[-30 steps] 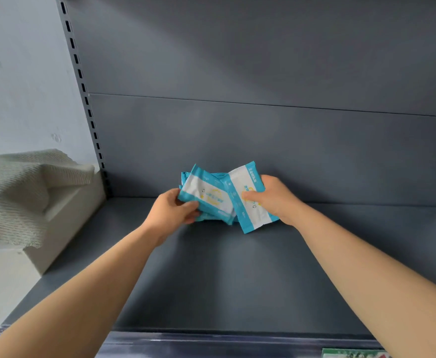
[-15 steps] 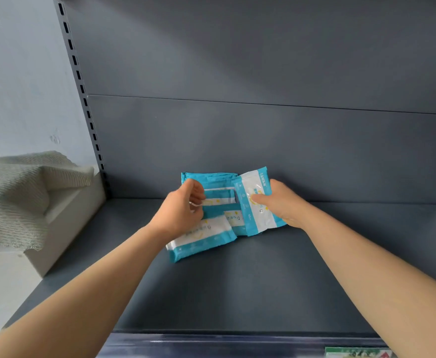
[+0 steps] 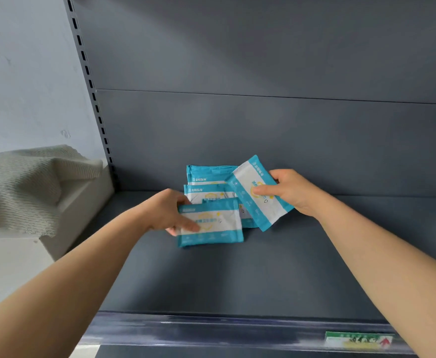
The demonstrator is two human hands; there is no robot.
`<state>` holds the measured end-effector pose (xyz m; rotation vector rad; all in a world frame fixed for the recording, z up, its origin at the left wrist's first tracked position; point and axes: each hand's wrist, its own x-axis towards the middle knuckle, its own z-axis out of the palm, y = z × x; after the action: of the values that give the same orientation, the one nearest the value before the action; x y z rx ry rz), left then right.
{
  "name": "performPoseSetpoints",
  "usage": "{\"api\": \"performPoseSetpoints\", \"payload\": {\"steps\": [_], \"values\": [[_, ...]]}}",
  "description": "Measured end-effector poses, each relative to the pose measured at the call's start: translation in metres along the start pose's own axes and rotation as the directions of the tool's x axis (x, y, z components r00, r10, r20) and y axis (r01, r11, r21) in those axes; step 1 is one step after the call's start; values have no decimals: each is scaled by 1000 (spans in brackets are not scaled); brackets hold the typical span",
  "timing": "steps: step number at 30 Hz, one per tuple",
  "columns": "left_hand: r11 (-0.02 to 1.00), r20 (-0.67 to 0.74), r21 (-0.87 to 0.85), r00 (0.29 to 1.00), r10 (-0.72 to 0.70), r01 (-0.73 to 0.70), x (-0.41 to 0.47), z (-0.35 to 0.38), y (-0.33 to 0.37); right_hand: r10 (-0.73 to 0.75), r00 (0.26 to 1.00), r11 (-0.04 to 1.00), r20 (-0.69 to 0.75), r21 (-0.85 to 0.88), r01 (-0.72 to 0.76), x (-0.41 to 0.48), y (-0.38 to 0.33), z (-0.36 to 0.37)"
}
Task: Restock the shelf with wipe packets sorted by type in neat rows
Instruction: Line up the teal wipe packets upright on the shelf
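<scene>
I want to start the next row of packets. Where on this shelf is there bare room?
Bare shelf deck lies in front, between the front packet and the price rail, and at both sides: from the left hand to the upright, and right of the right hand. Crowded: centre back, where the overlapping packets and the tilted packet meet.

Two forearms are showing bare along their whole visible length, one reaching in from the near left, the other from the near right. The left hand (image 3: 169, 213) and the right hand (image 3: 294, 192) are showing bare as well, uncovered from wrist to fingertips.
</scene>
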<state>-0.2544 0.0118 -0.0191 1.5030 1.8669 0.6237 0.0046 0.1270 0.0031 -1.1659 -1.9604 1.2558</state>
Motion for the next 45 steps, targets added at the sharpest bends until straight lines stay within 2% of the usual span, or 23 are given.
{"api": "performPoseSetpoints", "payload": {"steps": [2,7,10,12,15,17,19,21,23,26,29,32,35,38,40,42,45], "values": [[983,-106,-179,994,10,-29,4,6,4,-4,995,999,97,-40,8,-1,-7,-1],[880,-145,-473,989,-33,-40,9,24,12,28,977,924,213,-379,56,2,-6,10],[886,-185,-459,982,-32,-58,12,28,11,-31,975,892,219,-434,125,2,-9,17],[919,-188,-389,982,-6,-69,14,29,9,-57,973,848,223,-503,165,5,-12,19],[979,-201,-197,980,1,-41,13,30,14,-63,970,763,234,-616,198,10,-13,24],[991,-202,-136,979,-14,-14,15,33,17,-54,979,774,199,-611,167,12,-12,28],[973,-167,-231,985,-39,-1,15,33,20,-19,993,797,112,-599,83,14,-9,27],[891,-58,-452,996,-71,37,11,32,24,49,998,777,33,-629,-18,14,-6,23],[834,0,-550,998,-61,51,9,32,27,120,993,768,10,-634,-86,12,-4,20],[881,-112,-473,993,-28,-29,8,38,24,124,991,853,40,-514,-86,12,3,25],[876,-213,-469,977,8,-110,9,38,15,14,1000,908,13,-419,-7,14,3,31],[884,-324,-425,945,52,-194,10,30,4,-106,994,885,21,-454,104,17,-1,35],[947,-432,-254,899,73,-199,14,24,-8,-109,989,842,96,-520,143,20,-1,38],[991,-410,-45,907,96,-125,20,23,-15,-126,989,806,79,-573,148,23,-1,44],[998,-403,34,913,66,-57,23,25,-15,-176,984,778,29,-608,157,27,-3,50],[999,-380,18,923,50,-47,30,25,-14,-204,979,747,-2,-646,154,32,-5,54],[984,-289,-160,957,33,-83,34,18,-14,-169,986,802,11,-580,144,38,-4,52]]}}
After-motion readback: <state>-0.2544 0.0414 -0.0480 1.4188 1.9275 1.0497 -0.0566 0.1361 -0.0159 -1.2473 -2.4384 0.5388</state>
